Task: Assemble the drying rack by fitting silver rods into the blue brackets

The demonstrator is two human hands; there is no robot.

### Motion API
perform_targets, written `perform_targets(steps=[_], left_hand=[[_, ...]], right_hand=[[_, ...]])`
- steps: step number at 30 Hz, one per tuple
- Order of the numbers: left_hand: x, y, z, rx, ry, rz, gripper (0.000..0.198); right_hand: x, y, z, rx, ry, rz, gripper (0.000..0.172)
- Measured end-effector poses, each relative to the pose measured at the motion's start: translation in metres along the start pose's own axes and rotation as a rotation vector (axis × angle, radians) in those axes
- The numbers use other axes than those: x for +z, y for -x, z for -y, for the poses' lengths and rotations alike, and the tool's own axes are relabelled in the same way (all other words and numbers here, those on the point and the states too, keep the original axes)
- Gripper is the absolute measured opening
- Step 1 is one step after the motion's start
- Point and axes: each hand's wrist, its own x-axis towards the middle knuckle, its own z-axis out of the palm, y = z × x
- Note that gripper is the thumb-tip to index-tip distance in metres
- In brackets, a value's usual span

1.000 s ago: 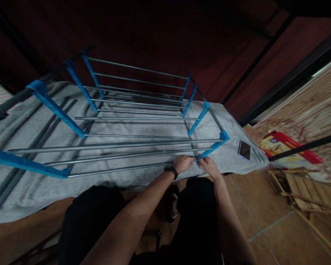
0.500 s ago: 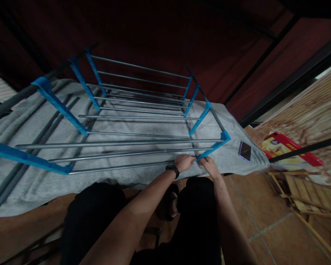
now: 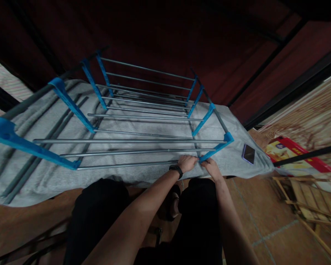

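A partly built rack of grey metal tubes and blue plastic brackets lies on its side on a grey cloth. My left hand [image 3: 188,163], with a black watch at the wrist, is closed around the right end of the nearest metal tube [image 3: 127,165], beside a bracket's lower corner. Against that corner, from the right, my right hand [image 3: 211,168] is closed on the blue bracket [image 3: 219,148]. The fingertips of both hands nearly meet there, and the joint between tube and bracket is partly hidden. At the left, another blue bracket [image 3: 34,147] stands at the tube's other end.
Loose grey tubes [image 3: 24,175] lie on the cloth [image 3: 105,179] at the left. A phone [image 3: 248,154] rests on its right part. Beyond the cloth are a red and yellow box [image 3: 298,154] and a folded wooden chair [image 3: 311,200] on the tiled floor.
The view has shifted slightly, so the rack appears a little further right. Both hands stay at the same bracket corner, with their grip looking nearly unchanged.
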Motion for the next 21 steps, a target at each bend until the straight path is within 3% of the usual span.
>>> perform_targets(steps=[7, 11, 14, 17, 19, 21], left_hand=[[0.000, 0.008, -0.003, 0.022, -0.046, -0.034, 0.033], [0.003, 0.009, -0.002, 0.103, -0.075, -0.089, 0.028], [-0.003, 0.018, 0.001, 0.102, -0.124, -0.158, 0.028], [-0.021, 0.051, -0.001, 0.058, -0.159, -0.211, 0.029], [-0.038, 0.090, -0.003, 0.014, -0.123, -0.260, 0.029], [-0.058, 0.141, -0.004, -0.023, -0.018, -0.339, 0.031]], right_hand=[[0.003, 0.002, -0.012, -0.054, -0.018, 0.006, 0.029], [0.009, -0.003, -0.031, -0.080, -0.020, 0.003, 0.039], [0.008, 0.008, -0.035, 0.001, 0.075, -0.032, 0.053], [0.005, 0.040, -0.022, 0.025, 0.250, -0.153, 0.054], [0.008, 0.063, -0.005, -0.015, 0.312, -0.261, 0.046], [0.018, 0.080, 0.019, -0.166, 0.225, -0.216, 0.042]])
